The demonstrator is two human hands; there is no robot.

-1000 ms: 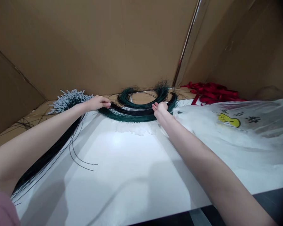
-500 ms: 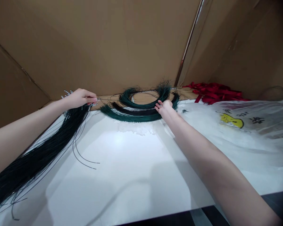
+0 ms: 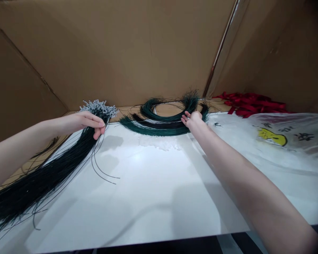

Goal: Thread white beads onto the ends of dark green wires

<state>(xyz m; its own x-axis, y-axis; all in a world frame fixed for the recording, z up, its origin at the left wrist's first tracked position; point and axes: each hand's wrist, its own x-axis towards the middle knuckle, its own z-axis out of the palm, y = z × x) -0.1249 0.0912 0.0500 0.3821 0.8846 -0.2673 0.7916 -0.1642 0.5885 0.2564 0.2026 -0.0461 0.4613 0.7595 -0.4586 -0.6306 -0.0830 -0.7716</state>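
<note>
Brown cardboard walls (image 3: 122,53) back the white tabletop (image 3: 148,183); red ribbon (image 3: 254,104) and a plastic bag (image 3: 294,155) (yellow print) lie right. Both arms stretch forward: the left hand (image 3: 92,121), fingers drawn together, partly hides one pale-tipped stem bundle (image 3: 60,169); the right hand (image 3: 193,119), loosely curled, overlaps at least two curved green bundles (image 3: 159,131). I cannot tell whether either grips anything.

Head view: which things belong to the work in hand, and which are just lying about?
Apparently in the work:
Dark stems with pale tips, by the left hand
Curved green strands, by the right hand

Apparently just lying about:
Red ribbons
Printed plastic bag
</note>
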